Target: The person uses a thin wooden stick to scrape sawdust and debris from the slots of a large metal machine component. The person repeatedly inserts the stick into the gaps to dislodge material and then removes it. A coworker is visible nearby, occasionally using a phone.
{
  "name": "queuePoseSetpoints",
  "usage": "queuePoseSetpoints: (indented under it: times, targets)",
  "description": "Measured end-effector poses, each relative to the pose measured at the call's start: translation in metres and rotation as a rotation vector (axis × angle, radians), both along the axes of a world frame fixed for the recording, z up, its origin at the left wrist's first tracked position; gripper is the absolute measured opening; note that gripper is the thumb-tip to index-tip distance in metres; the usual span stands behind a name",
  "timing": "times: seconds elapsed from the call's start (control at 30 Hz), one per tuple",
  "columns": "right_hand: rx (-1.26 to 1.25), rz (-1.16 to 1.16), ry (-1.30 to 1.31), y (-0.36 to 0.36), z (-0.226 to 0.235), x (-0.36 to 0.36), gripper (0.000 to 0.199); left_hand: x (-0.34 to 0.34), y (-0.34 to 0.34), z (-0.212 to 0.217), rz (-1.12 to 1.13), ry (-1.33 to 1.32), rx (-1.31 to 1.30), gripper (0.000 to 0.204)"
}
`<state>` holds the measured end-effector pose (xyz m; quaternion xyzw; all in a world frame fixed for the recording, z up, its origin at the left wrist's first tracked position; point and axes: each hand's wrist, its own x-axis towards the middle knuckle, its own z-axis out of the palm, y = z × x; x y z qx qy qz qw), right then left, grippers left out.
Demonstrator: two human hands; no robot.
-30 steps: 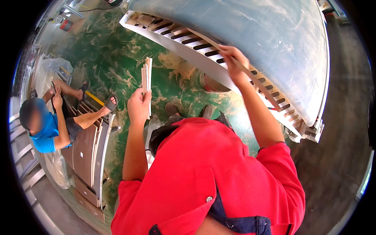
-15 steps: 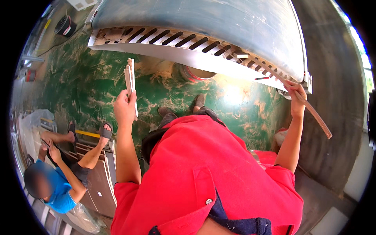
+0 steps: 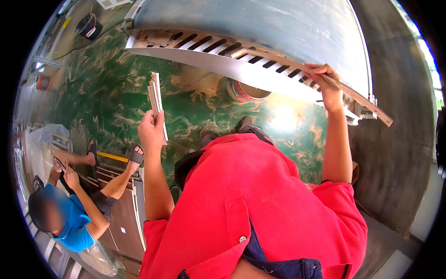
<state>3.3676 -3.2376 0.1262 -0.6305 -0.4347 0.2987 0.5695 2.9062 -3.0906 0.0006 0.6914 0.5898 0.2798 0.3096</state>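
Green floor (image 3: 107, 100), streaked with tan dust (image 3: 193, 81), extends below and beyond the left grip. Left hand (image 3: 152, 131): thumb and fingers pinch several thin strips (image 3: 154, 98) in a bundle, upright, most of their length projecting beyond the grip. Right hand (image 3: 327, 87): thumb and fingers closed around one long strip (image 3: 360, 97); one end projects right of the grip, the other runs left of it over the slotted ledge (image 3: 197, 43). Contact between strip and ledge cannot be determined. Machine (image 3: 260, 21), grey-blue on top, lies beyond the right grip. Bucket (image 3: 248, 91) stands between the two grips, below the ledge. Co-worker (image 3: 74, 225), blue shirt, sits left of the left grip, beside brown panels (image 3: 126, 230).
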Motion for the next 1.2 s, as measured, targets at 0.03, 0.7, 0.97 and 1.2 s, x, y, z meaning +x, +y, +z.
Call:
queuePoseSetpoints:
  times: [0.03, 0.7, 0.97, 1.2]
  targets:
    - [-0.069, 0.026, -0.111, -0.001, 0.003, 0.005, 0.008, -0.008, 0.001, -0.001, 0.024, 0.01, -0.002, 0.026]
    - [0.265, 0.146, 0.072, 0.25, 0.11, -0.101, 0.009, -0.161, 0.21, -0.064, 0.327, 0.166, -0.155, 0.032]
    - [0.249, 0.247, 0.313, 0.495, 0.101, -0.234, 0.006, -0.282, 0.334, -0.032, 0.574, 0.251, -0.195, 0.033]
    - [0.146, 0.2, 0.307, 0.654, 0.074, -0.328, 0.007, -0.386, 0.475, -0.056, 0.69, 0.214, -0.185, 0.035]
